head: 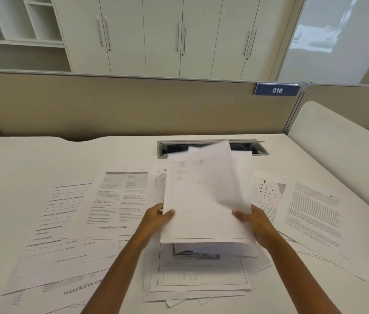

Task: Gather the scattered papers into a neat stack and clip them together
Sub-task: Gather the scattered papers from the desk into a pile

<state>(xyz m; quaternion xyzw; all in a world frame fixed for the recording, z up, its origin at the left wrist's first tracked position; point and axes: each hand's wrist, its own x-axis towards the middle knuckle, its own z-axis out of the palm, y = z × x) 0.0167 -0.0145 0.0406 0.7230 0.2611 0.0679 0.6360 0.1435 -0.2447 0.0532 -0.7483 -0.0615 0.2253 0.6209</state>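
A bundle of white papers (204, 200) is held upright and tilted above the desk, blurred, its sheets fanned at the top. My left hand (156, 219) grips its left edge, thumb on the front. My right hand (255, 220) grips its right edge. More printed sheets lie scattered flat: a form (49, 230) and a text page (115, 200) at left, an eye-chart page (268, 191) and a text page (315, 220) at right, and several sheets (201, 275) under the bundle. No clip is visible.
The white desk (20, 159) ends at a beige partition (133, 105) with a blue "016" sign (277, 89). An open cable tray (253, 147) sits behind the bundle. White cabinets stand beyond. A white side panel (337, 141) rises at right.
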